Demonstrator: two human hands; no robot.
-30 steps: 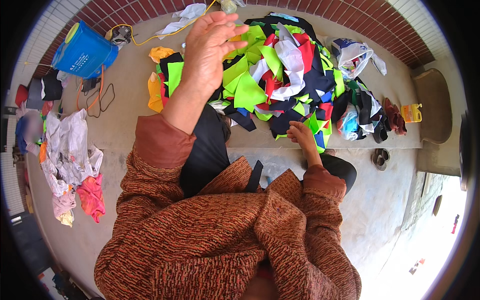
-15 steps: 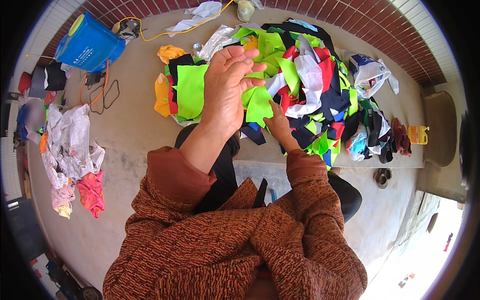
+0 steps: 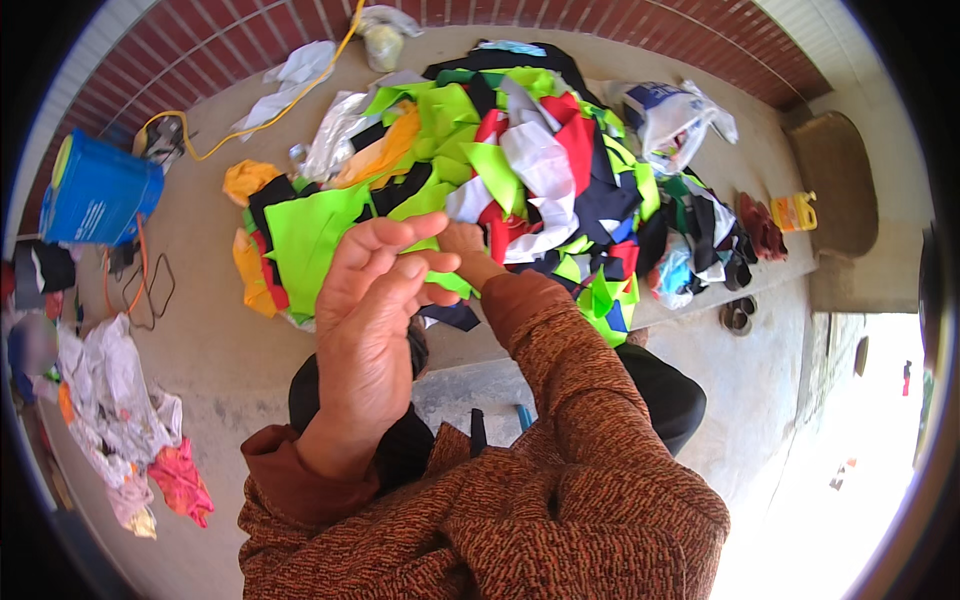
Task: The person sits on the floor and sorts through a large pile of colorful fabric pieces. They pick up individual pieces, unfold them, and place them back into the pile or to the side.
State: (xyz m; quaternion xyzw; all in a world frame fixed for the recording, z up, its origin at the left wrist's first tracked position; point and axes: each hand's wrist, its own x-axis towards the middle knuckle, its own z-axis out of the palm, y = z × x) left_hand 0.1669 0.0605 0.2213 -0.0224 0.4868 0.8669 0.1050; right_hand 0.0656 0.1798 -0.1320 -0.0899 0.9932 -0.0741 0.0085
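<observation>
Fingers of the left hand [image 3: 365, 320] loosely curled and apart, nothing visible between them; palm raised in front of the near left side of the heap of cloth pieces [image 3: 490, 170]. Right hand [image 3: 463, 240] reaching in low over the heap, fingertips partly hidden behind the left ones: cannot tell open or closed, nor any grip on cloth.

For picking through the heap, probably best to pinch one piece by a free corner and draw it sideways, not straight up, so as not to drag along tangled neighbours. Better also to swing the left hand clear of the right, then use it to pin down the layers beneath.

Heap midway along the concrete ledge [image 3: 205, 215], close to its front edge; lime-green sheet [image 3: 310, 235] spread out on the heap's left side, yellow cloth [image 3: 257, 275] just beside it. Toward the ledge's right end, a white plastic bag [image 3: 665, 125], dark red shoes [image 3: 760, 228] and a yellow jug [image 3: 793, 212]. Near the back left corner, a blue tank [image 3: 100, 190] and a yellow cord [image 3: 270, 120]. Along the back edge, a red tiled wall [image 3: 230, 45]; bright daylight at lower right.
</observation>
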